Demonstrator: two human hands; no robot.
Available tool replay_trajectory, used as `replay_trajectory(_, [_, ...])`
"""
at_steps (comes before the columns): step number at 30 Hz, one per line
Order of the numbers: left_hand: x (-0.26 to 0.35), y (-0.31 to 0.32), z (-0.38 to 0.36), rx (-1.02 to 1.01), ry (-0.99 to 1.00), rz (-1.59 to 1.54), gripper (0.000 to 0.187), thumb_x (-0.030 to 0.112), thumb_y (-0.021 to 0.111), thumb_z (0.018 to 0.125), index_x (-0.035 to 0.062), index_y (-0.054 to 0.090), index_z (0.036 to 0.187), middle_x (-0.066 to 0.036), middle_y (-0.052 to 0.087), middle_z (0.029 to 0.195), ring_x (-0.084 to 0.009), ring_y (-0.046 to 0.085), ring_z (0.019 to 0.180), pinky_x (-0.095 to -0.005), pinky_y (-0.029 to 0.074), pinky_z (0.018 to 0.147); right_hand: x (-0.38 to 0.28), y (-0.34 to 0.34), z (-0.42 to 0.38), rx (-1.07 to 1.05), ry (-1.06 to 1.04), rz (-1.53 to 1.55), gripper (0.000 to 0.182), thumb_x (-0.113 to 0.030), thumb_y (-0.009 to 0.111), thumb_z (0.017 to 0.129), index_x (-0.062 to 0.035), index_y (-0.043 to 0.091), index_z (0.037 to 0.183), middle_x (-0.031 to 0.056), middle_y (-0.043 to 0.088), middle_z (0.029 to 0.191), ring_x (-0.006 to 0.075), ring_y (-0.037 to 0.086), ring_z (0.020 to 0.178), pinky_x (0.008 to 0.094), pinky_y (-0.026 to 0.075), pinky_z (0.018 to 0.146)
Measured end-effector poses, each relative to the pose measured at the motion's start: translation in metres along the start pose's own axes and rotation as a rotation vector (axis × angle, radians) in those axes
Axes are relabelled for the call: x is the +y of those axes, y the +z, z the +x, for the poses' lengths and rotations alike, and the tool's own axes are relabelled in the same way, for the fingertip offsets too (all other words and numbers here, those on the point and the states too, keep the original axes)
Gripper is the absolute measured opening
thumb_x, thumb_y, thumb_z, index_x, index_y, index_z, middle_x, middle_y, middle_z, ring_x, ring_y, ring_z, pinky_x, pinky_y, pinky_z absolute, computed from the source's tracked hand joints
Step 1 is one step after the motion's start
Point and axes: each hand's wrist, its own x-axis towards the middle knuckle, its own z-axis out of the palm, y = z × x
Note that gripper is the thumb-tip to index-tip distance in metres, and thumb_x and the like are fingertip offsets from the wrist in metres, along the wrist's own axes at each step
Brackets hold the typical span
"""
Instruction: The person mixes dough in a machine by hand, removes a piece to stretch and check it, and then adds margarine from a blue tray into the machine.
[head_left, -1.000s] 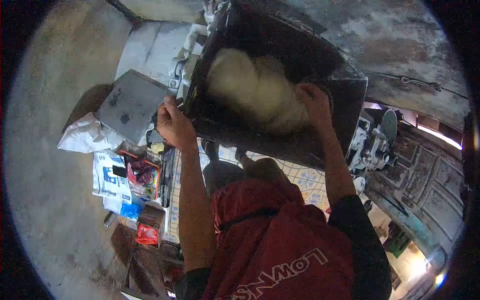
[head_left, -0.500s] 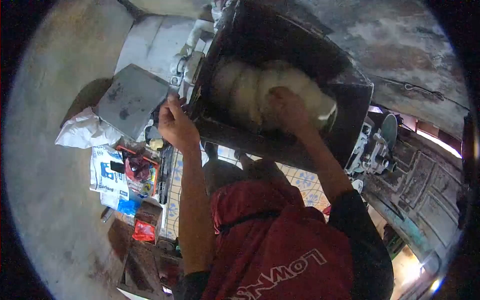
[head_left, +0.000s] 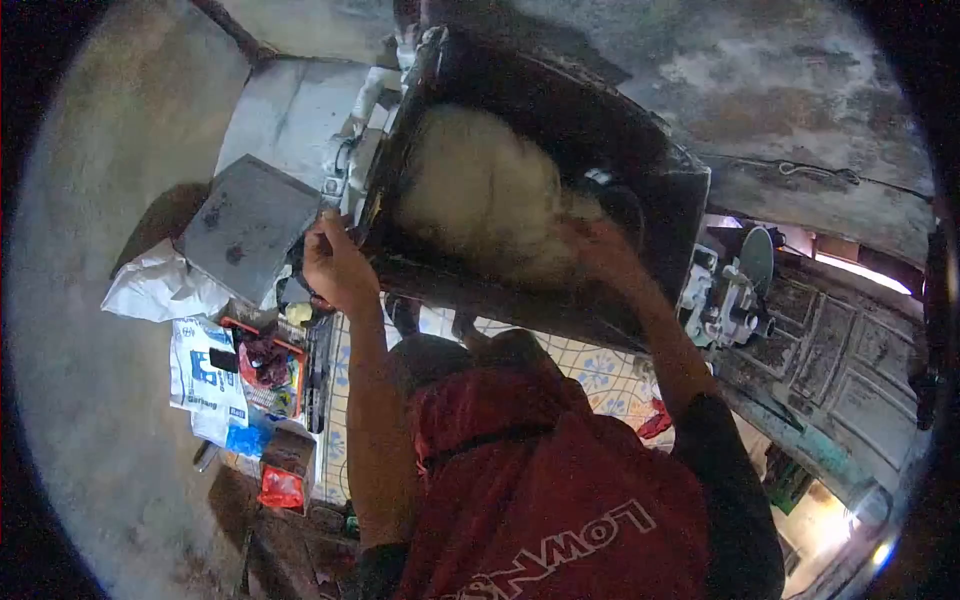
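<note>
since half a second before, the right hand (head_left: 590, 240) had slid lower, fingers sunk into the pale dough (head_left: 480, 195) inside the dark trough (head_left: 640, 150), grip unreadable; the left hand (head_left: 335, 265) clasped the trough's rim.

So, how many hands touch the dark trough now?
2. The left hand grips the rim of the dark trough; the right hand is inside, on the white mass.

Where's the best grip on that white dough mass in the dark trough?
Probably its lower right flank, from the open top beside the right hand. The dough mass bulges there, clear of the trough wall; the left hand holds the rim.
</note>
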Motion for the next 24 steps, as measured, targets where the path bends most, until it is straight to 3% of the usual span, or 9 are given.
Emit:
replay_trajectory(1, [-0.004, -0.001, 0.000, -0.003, -0.046, -0.034, 0.026, 0.023, 0.061, 0.089, -0.0006, 0.064, 0.078, -0.007, 0.066, 0.077, -0.0087, 0.053, 0.065, -0.0244, 0.042, 0.061, 0.011, -0.014, -0.008, 0.123, 0.030, 0.033, 0.049, -0.041, 0.053, 0.090, -0.0032, 0.058, 0.121, 0.0187, 0.059, 0.119, 0.0290, 0.056, 0.110, 0.0385, 0.040, 0.096])
replay_trajectory(2, [0.009, 0.000, -0.004, -0.009, 0.115, 0.232, 0.028, 0.024, 0.060, 0.089, -0.0015, 0.064, 0.079, -0.007, 0.067, 0.079, -0.0110, 0.054, 0.068, -0.0273, 0.043, 0.065, 0.027, -0.024, -0.014, 0.263, 0.031, 0.158, 0.047, -0.039, 0.055, 0.089, -0.0028, 0.058, 0.120, 0.0170, 0.061, 0.115, 0.0260, 0.058, 0.105, 0.0367, 0.042, 0.093])
replay_trajectory(3, [0.009, 0.001, -0.006, -0.012, 0.099, 0.213, 0.028, 0.024, 0.059, 0.089, -0.0018, 0.064, 0.080, -0.007, 0.067, 0.079, -0.0116, 0.055, 0.069, -0.0277, 0.043, 0.067, 0.045, -0.036, -0.019, 0.406, 0.036, 0.283, 0.046, -0.036, 0.058, 0.088, -0.0024, 0.059, 0.119, 0.0153, 0.063, 0.111, 0.0230, 0.060, 0.099, 0.0348, 0.044, 0.090])
replay_trajectory(5, [0.005, 0.000, -0.003, -0.018, 0.070, 0.173, 0.028, 0.024, 0.058, 0.089, -0.0024, 0.064, 0.081, -0.008, 0.067, 0.081, -0.0129, 0.056, 0.071, -0.0283, 0.043, 0.070, 0.105, -0.049, -0.025, 0.472, 0.020, 0.427, 0.045, -0.035, 0.045, 0.095, -0.0026, 0.051, 0.126, 0.0107, 0.056, 0.124, 0.0236, 0.056, 0.109, 0.0356, 0.045, 0.091])
replay_trajectory(9, [0.002, 0.001, -0.003, -0.026, 0.151, 0.069, 0.029, 0.023, 0.057, 0.090, -0.0036, 0.063, 0.081, -0.010, 0.066, 0.080, -0.0142, 0.057, 0.073, -0.0285, 0.043, 0.072, 0.161, -0.057, -0.025, 0.603, -0.016, 0.483, 0.048, -0.036, 0.046, 0.095, 0.0000, 0.050, 0.126, 0.0108, 0.055, 0.126, 0.0229, 0.057, 0.107, 0.0348, 0.047, 0.087])
replay_trajectory(14, [-0.016, -0.012, 0.006, -0.092, 0.097, 0.084, 0.024, 0.019, 0.057, 0.091, -0.0032, 0.063, 0.084, -0.010, 0.065, 0.084, -0.0140, 0.057, 0.075, -0.0288, 0.044, 0.072, 0.100, -0.048, -0.033, 0.513, 0.183, 0.051, 0.047, -0.039, 0.049, 0.093, -0.0059, 0.052, 0.126, 0.0157, 0.056, 0.124, 0.0257, 0.057, 0.108, 0.0386, 0.046, 0.090])
replay_trajectory(17, [-0.007, -0.007, 0.000, -0.076, 0.088, 0.022, 0.024, 0.018, 0.056, 0.092, -0.0033, 0.062, 0.083, -0.011, 0.065, 0.084, -0.0144, 0.058, 0.076, -0.0287, 0.045, 0.073, 0.099, -0.034, -0.017, 0.463, 0.122, 0.010, 0.047, -0.041, 0.054, 0.090, -0.0092, 0.054, 0.125, 0.0179, 0.056, 0.122, 0.0292, 0.057, 0.108, 0.0397, 0.044, 0.093])
replay_trajectory(20, [-0.008, -0.004, 0.000, -0.022, 0.051, -0.006, 0.024, 0.017, 0.054, 0.093, -0.0040, 0.061, 0.084, -0.011, 0.065, 0.084, -0.0146, 0.059, 0.077, -0.0290, 0.046, 0.073, 0.092, -0.019, -0.005, 0.494, -0.104, -0.022, 0.049, -0.041, 0.055, 0.089, -0.0094, 0.053, 0.126, 0.0166, 0.055, 0.124, 0.0334, 0.055, 0.109, 0.0410, 0.044, 0.093])
replay_trajectory(24, [-0.012, -0.007, 0.001, -0.052, 0.085, -0.046, 0.021, 0.015, 0.054, 0.092, -0.0047, 0.060, 0.087, -0.012, 0.065, 0.086, -0.0154, 0.059, 0.077, -0.0302, 0.046, 0.074, 0.093, -0.005, 0.014, 0.425, -0.211, -0.276, 0.052, -0.041, 0.052, 0.089, -0.0114, 0.045, 0.132, 0.0153, 0.048, 0.131, 0.0348, 0.049, 0.116, 0.0442, 0.042, 0.096])
